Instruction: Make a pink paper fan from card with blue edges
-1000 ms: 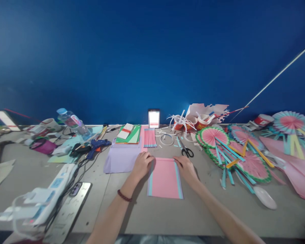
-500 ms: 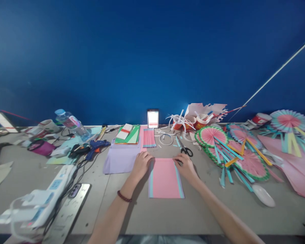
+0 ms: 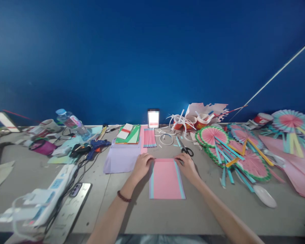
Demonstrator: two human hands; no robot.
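A pink paper sheet (image 3: 166, 179) with light-blue and lilac stripes down both sides lies flat on the grey table before me. Its far edge has a narrow folded band. My left hand (image 3: 143, 166) pinches the far left corner, and a dark beaded bracelet circles that wrist. At the far right corner, my right hand (image 3: 186, 165) holds the paper between thumb and fingers. Black-handled scissors (image 3: 186, 149) lie just beyond my right hand. Behind the sheet sits a pleated pink and blue paper piece (image 3: 149, 138).
Lilac sheets (image 3: 122, 158) and a green paper stack (image 3: 132, 135) lie left of centre. Further left are a glue gun (image 3: 95, 147), a bottle (image 3: 74, 123), a power strip (image 3: 57, 186) and a phone (image 3: 71, 210). Paper fans (image 3: 213, 137) and a white spoon (image 3: 265, 196) are at right.
The view has shifted very slightly. Both hands remain at the far corners of the pink paper, with the folded band there looking slightly wider.
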